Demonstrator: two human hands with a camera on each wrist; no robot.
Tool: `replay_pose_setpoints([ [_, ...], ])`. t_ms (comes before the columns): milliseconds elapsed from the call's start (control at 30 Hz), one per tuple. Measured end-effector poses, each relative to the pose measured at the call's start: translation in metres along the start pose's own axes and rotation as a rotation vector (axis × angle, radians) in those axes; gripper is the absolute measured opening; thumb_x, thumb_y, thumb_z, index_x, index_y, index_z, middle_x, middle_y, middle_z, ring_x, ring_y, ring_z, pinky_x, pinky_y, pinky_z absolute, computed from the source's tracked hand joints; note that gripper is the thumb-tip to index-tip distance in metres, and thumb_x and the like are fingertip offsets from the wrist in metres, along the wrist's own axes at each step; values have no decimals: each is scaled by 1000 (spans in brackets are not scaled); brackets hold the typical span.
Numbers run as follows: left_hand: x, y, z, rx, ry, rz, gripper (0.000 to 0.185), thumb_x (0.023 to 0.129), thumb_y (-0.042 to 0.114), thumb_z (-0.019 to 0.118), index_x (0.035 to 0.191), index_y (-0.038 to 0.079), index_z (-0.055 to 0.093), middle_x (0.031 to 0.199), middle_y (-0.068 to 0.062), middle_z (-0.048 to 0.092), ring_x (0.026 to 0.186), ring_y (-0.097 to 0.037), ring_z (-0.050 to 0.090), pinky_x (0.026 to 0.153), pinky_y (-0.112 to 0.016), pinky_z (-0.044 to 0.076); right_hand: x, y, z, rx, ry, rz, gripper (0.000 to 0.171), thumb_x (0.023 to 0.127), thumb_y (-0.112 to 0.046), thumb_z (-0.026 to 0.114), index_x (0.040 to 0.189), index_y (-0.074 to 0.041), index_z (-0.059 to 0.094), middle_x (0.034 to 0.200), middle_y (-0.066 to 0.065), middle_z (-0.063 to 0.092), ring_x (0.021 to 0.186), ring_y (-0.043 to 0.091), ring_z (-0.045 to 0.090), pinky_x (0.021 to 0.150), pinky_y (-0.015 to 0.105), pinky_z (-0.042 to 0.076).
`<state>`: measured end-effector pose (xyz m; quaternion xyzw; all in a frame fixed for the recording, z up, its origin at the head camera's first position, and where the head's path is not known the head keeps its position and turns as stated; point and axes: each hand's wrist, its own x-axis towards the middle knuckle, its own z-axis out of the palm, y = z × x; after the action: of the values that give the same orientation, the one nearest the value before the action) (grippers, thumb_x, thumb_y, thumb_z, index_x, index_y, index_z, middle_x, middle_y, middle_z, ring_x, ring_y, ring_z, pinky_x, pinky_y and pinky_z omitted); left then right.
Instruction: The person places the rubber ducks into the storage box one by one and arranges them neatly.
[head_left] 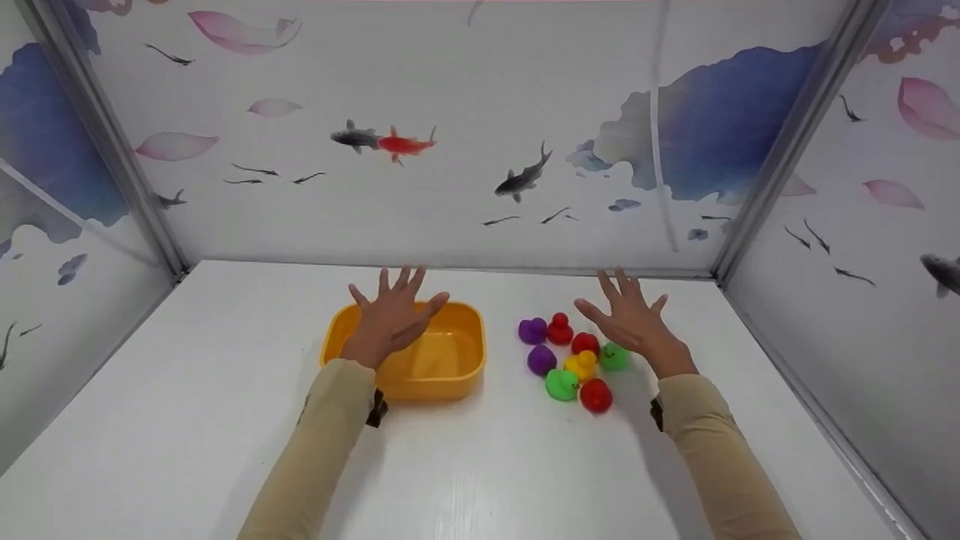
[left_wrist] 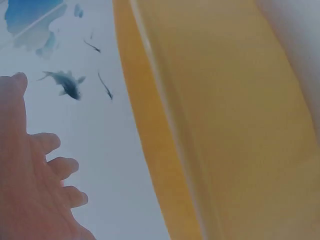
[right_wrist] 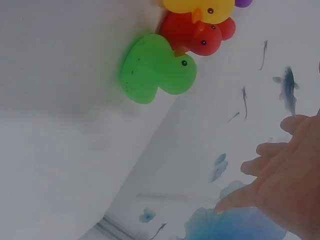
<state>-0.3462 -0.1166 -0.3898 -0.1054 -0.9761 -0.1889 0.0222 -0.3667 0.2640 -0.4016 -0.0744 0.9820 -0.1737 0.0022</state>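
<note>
My left hand (head_left: 391, 315), fingers spread and holding nothing, hovers over the left part of a yellow plastic basin (head_left: 439, 386). The basin's inside shows no objects where my hand does not cover it. My right hand (head_left: 631, 321) is likewise spread and bare, above the right edge of a cluster of small toy ducks. Among them are a green duck (head_left: 614, 357) nearest that hand, a yellow duck (head_left: 580, 366), a purple duck (head_left: 541, 361) and a red duck (head_left: 596, 395). In the right wrist view a green duck (right_wrist: 150, 70) lies apart from my fingers.
The white tabletop (head_left: 465, 465) is bounded by a back wall (head_left: 450, 217) printed with fish and petals. Side walls stand left and right, meeting it at metal corner posts (head_left: 787, 142). The basin is left of the ducks, with a strip of table between.
</note>
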Motion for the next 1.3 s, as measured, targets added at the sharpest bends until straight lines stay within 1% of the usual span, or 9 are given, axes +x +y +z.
replay_pose_setpoints([
  [133,-14,-10,-5,-51,31,-1,83,99,71,26,162,19,14,170,-12,11,154,-48,2,111,-81,-12,-5,-3,-1,87,-3,-6,93,95,-75,30,162,-16,3,169,20,-6,154,49,-5,112,79,-15],
  [267,-30,-18,-9,-180,50,-27,80,100,68,29,163,23,11,170,-9,10,155,-46,3,113,-77,-15,-11,-3,-3,201,9,19,90,96,-75,29,163,-20,2,170,16,-5,155,44,-5,115,76,-12],
  [500,-51,-30,-13,-394,100,-79,76,102,65,28,163,26,7,170,-9,15,156,-43,3,117,-71,-19,-24,-9,-6,407,54,31,83,98,-70,34,163,-27,4,171,11,-1,156,42,3,121,71,6],
  [600,-59,-39,-14,-466,106,-90,71,103,62,26,163,28,7,170,-10,15,156,-42,2,118,-69,-18,-29,-8,-4,483,65,42,78,101,-65,35,162,-29,4,171,10,2,157,41,4,122,70,8],
  [767,-72,-60,-15,-564,112,-134,69,104,61,24,163,26,11,169,-10,18,156,-38,13,127,-61,1,-31,2,1,581,102,25,76,103,-61,35,163,-23,9,170,12,9,156,39,11,125,65,12],
  [867,-76,-69,-17,-592,111,-177,71,104,62,25,163,25,11,169,-12,19,155,-36,18,128,-58,12,-32,10,3,663,125,7,76,103,-60,36,162,-18,14,170,10,13,156,36,16,125,61,17],
  [1067,-79,-85,-18,-655,107,-262,72,105,58,31,163,23,8,168,-17,19,154,-40,21,126,-59,19,-34,27,14,896,151,19,68,104,-52,42,158,-12,30,165,12,28,154,32,25,123,59,26],
  [1167,-78,-94,-14,-704,68,-293,75,104,57,37,163,23,6,167,-19,18,152,-42,26,124,-58,24,-34,33,19,921,160,66,69,102,-53,47,156,-12,34,164,12,31,152,31,29,124,57,28],
  [1300,-75,-104,-4,-731,6,-333,77,103,57,40,163,22,5,166,-22,17,152,-43,24,124,-60,22,-33,41,26,835,124,156,72,99,-55,53,156,-15,35,166,12,29,153,33,27,125,54,26],
])
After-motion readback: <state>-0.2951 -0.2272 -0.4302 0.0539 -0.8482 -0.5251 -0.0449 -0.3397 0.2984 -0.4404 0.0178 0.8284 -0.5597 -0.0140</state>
